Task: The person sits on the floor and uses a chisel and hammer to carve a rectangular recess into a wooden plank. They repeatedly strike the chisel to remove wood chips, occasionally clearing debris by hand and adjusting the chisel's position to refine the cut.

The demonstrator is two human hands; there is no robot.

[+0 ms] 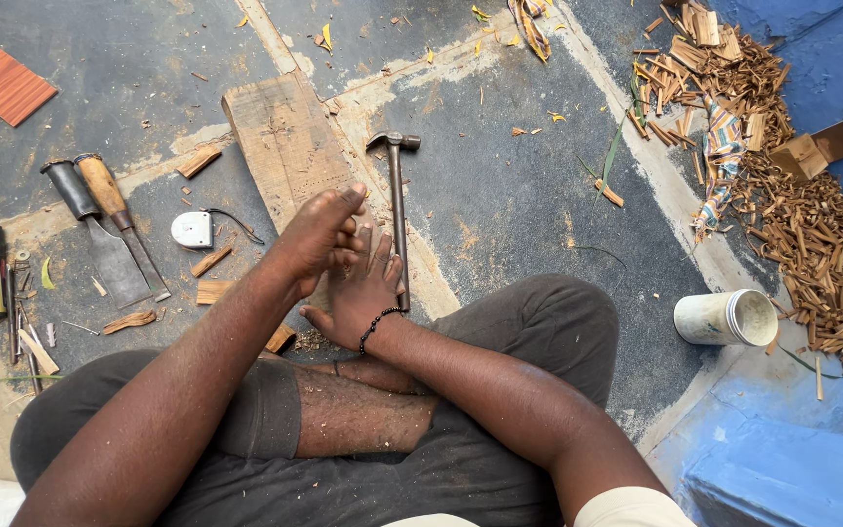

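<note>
At the centre of the frame, the left hand (pixel 319 239) is laid over the right hand (pixel 363 293), palm against fingers, above the floor (pixel 500 215). Nothing is held in either hand: the left is loosely curled with its thumb raised, the right is open and spread.

Just beside the right hand's fingers lies a claw hammer (pixel 397 210), its handle running down the frame and its metal head pointing towards the top. The lower end of the handle passes behind the right hand, and contact cannot be made out.

The hammer is judged to be stiff, head-heavy and not fragile. Its slim handle looks smooth and dusty, so a firm wrap near the lower end would suit it best.

A worn wooden plank (pixel 285 146) lies just left of the hammer. At the left of the frame two chisels (pixel 109 229) and a small tape measure (pixel 192 229) are seen. A white cup (pixel 724 317) lies on its side at the right, below a heap of wood chips (pixel 792 195).
</note>
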